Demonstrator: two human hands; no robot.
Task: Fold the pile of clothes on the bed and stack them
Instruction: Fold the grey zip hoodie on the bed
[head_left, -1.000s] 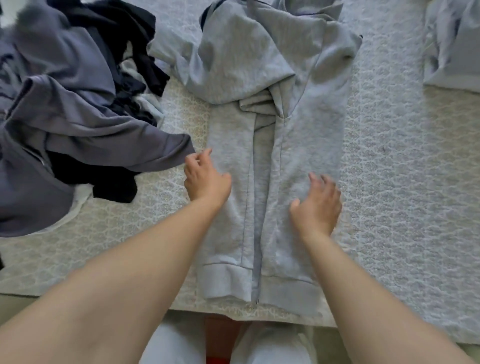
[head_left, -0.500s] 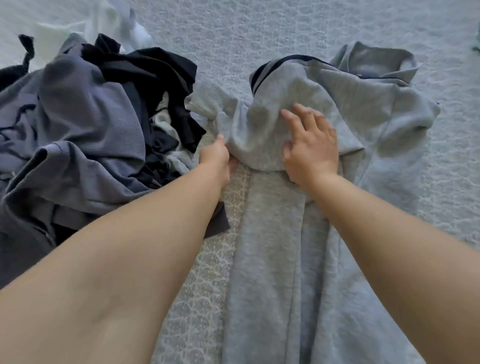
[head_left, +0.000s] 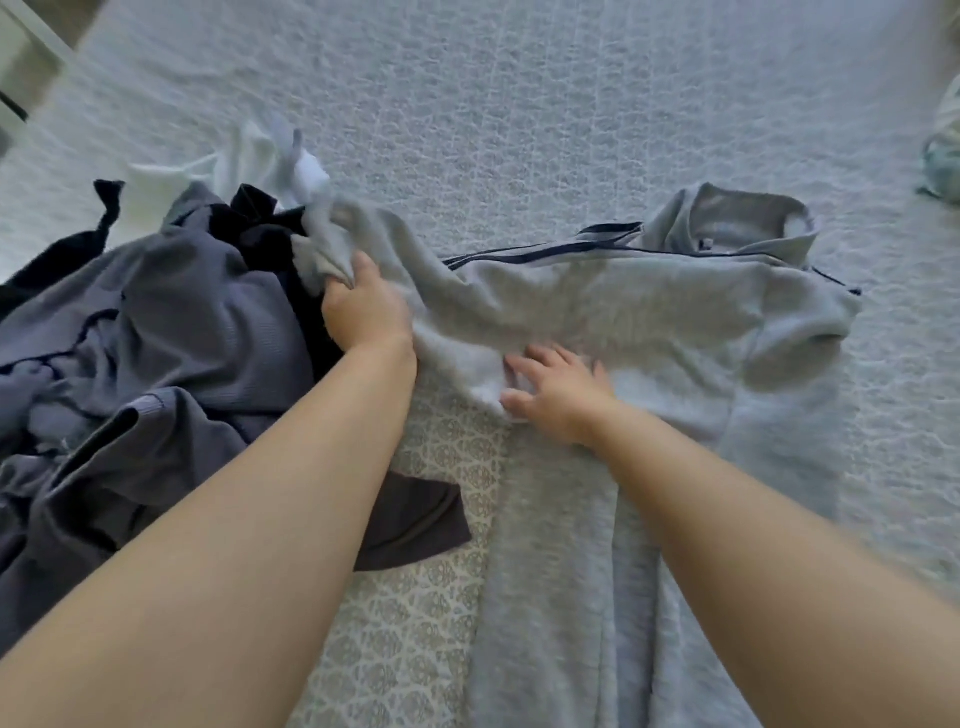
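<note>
A light grey zip sweatshirt (head_left: 649, 332) with dark trim lies on the bed, its body running toward me and its collar at the far right. My left hand (head_left: 366, 312) is shut on the sweatshirt's left sleeve (head_left: 358, 234), pulled out to the left over the pile. My right hand (head_left: 558, 397) lies flat, fingers spread, pressing the sweatshirt near the armpit. A pile of unfolded clothes (head_left: 156, 332), purple-grey, black and white, sits at the left.
The bed is covered by a pale patterned spread (head_left: 519, 114). A dark cloth piece (head_left: 415, 519) lies under my left forearm. Something pale green (head_left: 943, 161) shows at the far right edge. A white frame (head_left: 26, 47) stands at the top left.
My hands went from the sweatshirt's lower body up to its chest. My left hand has since taken the left sleeve and drawn it out leftward; my right hand slid down and flattened.
</note>
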